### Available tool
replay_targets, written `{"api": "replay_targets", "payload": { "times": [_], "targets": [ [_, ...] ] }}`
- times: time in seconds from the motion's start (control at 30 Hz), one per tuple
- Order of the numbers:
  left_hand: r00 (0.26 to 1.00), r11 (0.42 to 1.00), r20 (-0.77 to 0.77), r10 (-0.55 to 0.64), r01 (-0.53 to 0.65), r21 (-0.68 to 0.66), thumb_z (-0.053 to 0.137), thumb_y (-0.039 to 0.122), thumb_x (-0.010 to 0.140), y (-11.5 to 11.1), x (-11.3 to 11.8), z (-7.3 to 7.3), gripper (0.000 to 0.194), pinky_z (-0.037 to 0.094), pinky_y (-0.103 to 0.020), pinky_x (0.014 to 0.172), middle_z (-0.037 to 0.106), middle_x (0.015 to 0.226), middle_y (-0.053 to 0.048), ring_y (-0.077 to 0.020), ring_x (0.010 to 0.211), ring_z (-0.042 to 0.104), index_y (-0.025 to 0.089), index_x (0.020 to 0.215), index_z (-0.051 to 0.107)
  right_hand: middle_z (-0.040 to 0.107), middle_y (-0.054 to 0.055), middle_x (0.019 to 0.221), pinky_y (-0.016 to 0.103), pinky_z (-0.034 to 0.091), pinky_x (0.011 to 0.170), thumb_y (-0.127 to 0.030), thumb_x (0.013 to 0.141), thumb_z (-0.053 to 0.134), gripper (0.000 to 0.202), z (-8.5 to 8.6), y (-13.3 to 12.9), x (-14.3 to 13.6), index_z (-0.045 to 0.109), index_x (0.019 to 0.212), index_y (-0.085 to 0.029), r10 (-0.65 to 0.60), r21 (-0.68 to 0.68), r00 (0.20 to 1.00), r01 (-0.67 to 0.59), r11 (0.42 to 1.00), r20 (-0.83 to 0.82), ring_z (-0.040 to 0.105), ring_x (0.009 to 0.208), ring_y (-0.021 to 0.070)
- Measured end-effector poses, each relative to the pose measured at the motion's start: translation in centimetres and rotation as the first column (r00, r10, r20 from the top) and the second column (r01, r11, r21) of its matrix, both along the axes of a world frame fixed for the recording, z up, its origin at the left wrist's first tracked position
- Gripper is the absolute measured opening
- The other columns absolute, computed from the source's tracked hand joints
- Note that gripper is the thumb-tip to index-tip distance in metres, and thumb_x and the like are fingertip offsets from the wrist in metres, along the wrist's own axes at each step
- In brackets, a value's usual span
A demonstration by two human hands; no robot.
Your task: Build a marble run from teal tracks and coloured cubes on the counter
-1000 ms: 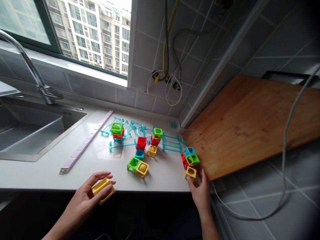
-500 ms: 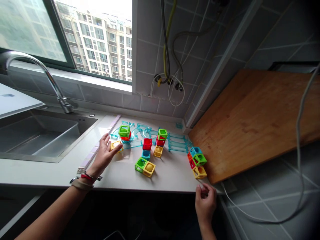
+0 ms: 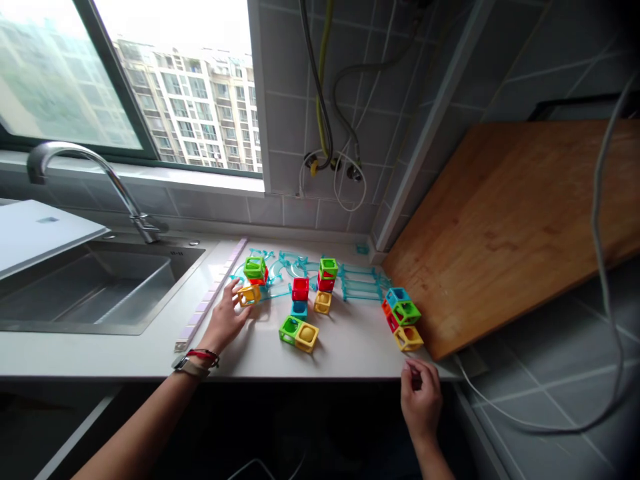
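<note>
My left hand (image 3: 229, 320) is at the left side of a yellow cube block (image 3: 249, 295), thumb and fingers apart, fingertips close to its edge; I cannot tell whether they touch. That cube rests against the near side of a stack with a green block (image 3: 255, 267) over a red one (image 3: 259, 280). My right hand (image 3: 421, 393) hovers at the counter's front edge, fingers curled in with nothing visible in them. Just beyond it stand a yellow block (image 3: 409, 338), a green block (image 3: 406, 312), a blue block (image 3: 397, 296) and red ones, joined together.
Mid-counter are a red block (image 3: 300, 289), a green block (image 3: 290, 329) joined to a yellow one (image 3: 307, 337), and another stack (image 3: 328, 269). Translucent teal track pieces (image 3: 363, 287) lie behind. A sink (image 3: 115, 323) is left; a wooden board (image 3: 505, 227) leans right.
My left thumb has come off the top of the yellow cube, and the cube now sits tilted against the green and red stack. My right hand stays curled. The view has shifted slightly.
</note>
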State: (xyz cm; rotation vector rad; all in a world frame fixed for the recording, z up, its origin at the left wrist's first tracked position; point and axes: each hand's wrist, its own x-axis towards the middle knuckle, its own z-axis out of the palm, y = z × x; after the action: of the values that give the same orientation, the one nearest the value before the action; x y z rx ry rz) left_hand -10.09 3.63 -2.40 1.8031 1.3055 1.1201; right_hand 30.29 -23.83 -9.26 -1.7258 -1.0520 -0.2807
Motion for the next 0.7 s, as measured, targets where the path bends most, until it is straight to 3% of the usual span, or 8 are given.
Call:
{"api": "replay_targets", "payload": {
  "times": [0.07, 0.17, 0.27, 0.4, 0.57, 0.7],
  "targets": [
    [0.998, 1.0, -0.055, -0.029, 0.028, -0.006, 0.071, 0.028, 0.085, 0.8, 0.4, 0.8, 0.083, 0.052, -0.059, 0.107, 0.064, 0.143, -0.021, -0.0357, 0.122, 0.07, 0.024, 0.158, 0.034, 0.067, 0.016, 0.104, 0.041, 0.059, 0.074, -0.042, 0.102, 0.059, 0.028, 0.0, 0.0, 0.0, 0.071, 0.101, -0.017, 0.01, 0.003, 1.0, -0.01, 1.0, 0.004, 0.067, 0.089, 0.0273],
    [0.988, 0.995, -0.112, -0.104, 0.105, -0.002, 0.067, 0.025, 0.087, 1.5, 1.1, 1.8, 0.086, 0.053, -0.056, 0.107, 0.06, 0.148, -0.021, -0.035, 0.128, 0.067, 0.025, 0.162, 0.026, 0.067, 0.015, 0.103, 0.042, 0.059, 0.074, -0.041, 0.101, 0.059, 0.026, 0.1, -0.1, 0.0, 0.07, 0.101, -0.017, 0.021, 0.007, 1.0, -0.021, 1.0, 0.006, 0.067, 0.09, 0.0276],
    [0.981, 0.99, -0.136, -0.141, 0.142, -0.001, 0.063, 0.023, 0.089, 2.1, 1.5, 1.9, 0.088, 0.053, -0.053, 0.108, 0.052, 0.155, -0.025, -0.0342, 0.136, 0.061, 0.024, 0.165, 0.018, 0.067, 0.015, 0.104, 0.043, 0.059, 0.076, -0.039, 0.101, 0.059, 0.024, 0.1, -0.1, 0.0, 0.07, 0.101, -0.018, 0.027, 0.013, 1.0, -0.027, 1.0, 0.005, 0.067, 0.091, 0.028],
    [0.978, 0.994, -0.178, -0.105, 0.108, 0.005, 0.063, 0.029, 0.091, 2.7, 0.8, 1.9, 0.091, 0.056, -0.052, 0.105, 0.051, 0.155, -0.026, -0.0342, 0.134, 0.063, 0.022, 0.165, 0.012, 0.067, 0.014, 0.104, 0.043, 0.059, 0.076, -0.037, 0.1, 0.06, 0.021, 0.0, -0.2, -0.1, 0.07, 0.103, -0.019, 0.03, 0.019, 1.0, -0.029, 0.999, -0.006, 0.068, 0.091, 0.0283],
    [0.949, 0.999, -0.316, -0.025, 0.032, 0.017, 0.061, 0.032, 0.091, 3.8, -2.5, 2.8, 0.082, 0.05, -0.048, 0.112, 0.051, 0.156, -0.019, -0.0317, 0.14, 0.056, 0.021, 0.162, 0.022, 0.067, 0.013, 0.104, 0.044, 0.059, 0.078, -0.034, 0.101, 0.059, 0.016, -0.5, -0.1, 0.1, 0.068, 0.104, -0.021, 0.032, 0.037, 0.999, -0.033, 0.999, 0.039, 0.068, 0.092, 0.0285],
    [0.876, 0.995, -0.477, 0.07, -0.096, -0.032, 0.063, 0.029, 0.088, 6.1, -5.4, 3.0, 0.062, 0.039, -0.053, 0.119, 0.056, 0.149, -0.024, -0.0376, 0.143, 0.051, 0.011, 0.146, 0.048, 0.067, 0.011, 0.103, 0.045, 0.059, 0.083, -0.031, 0.1, 0.059, 0.014, -0.9, 0.1, 0.2, 0.068, 0.104, -0.022, 0.025, 0.061, 0.998, -0.029, 0.998, 0.06, 0.068, 0.094, 0.0284]
  ]
}}
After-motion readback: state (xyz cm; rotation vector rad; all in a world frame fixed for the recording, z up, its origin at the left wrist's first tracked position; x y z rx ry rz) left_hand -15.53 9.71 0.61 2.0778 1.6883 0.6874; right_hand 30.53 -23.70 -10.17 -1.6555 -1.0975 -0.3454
